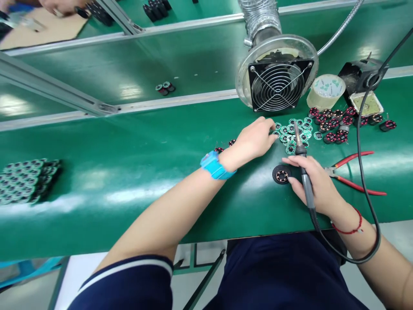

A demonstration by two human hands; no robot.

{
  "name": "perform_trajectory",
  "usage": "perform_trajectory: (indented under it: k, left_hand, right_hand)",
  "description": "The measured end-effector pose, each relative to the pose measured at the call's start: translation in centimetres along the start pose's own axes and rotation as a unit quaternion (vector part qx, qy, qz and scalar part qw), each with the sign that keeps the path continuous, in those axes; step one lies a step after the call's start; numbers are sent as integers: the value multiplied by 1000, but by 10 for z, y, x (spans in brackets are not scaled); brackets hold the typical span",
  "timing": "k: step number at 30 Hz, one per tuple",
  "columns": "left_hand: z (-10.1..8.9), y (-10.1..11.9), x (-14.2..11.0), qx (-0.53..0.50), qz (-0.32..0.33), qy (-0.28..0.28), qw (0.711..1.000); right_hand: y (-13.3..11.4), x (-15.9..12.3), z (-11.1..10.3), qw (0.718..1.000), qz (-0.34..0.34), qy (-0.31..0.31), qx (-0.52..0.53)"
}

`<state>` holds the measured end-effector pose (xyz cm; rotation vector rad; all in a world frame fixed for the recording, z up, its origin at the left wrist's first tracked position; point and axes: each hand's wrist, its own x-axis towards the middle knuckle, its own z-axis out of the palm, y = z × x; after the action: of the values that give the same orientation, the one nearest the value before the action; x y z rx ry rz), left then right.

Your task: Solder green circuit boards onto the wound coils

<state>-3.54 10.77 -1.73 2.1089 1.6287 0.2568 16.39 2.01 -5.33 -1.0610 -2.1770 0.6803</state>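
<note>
My left hand point(257, 138), with a blue band at the wrist, reaches to the left edge of a loose pile of small round green circuit boards point(299, 134). Its thumb and forefinger are a little apart beside the outermost boards; I cannot see any board lifted. My right hand point(314, 183) is closed around a soldering iron point(308, 189), whose metal tip points up over the pile. Close to the right thumb sits a black round holder point(275, 175) with a copper-wound motor part point(283, 175) in it.
Red-handled pliers point(355, 185) lie right of my right hand. Several wound motor parts point(334, 124), a tape roll point(325, 92) and an iron stand point(358, 77) are behind. A fan extractor point(277, 86) overhangs. Stacked board panels point(22, 181) lie left. Another person's hand point(64, 5) is across the bench.
</note>
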Motion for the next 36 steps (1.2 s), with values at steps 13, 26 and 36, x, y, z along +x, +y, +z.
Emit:
perform_trajectory:
  k: [13,26,36]
  left_hand:
    - [9,-8,-3,-45,-17,-4,999]
    - [0,22,-71,-566,-16,-146,811]
    - [10,17,-89,-555,-32,-88,827]
  right_hand:
    - [5,0,-4,997,-1,73,-18]
    - [-26,10,-10,997,-74,21,-4]
    - [-36,8,-10,997,-68,-10,-47]
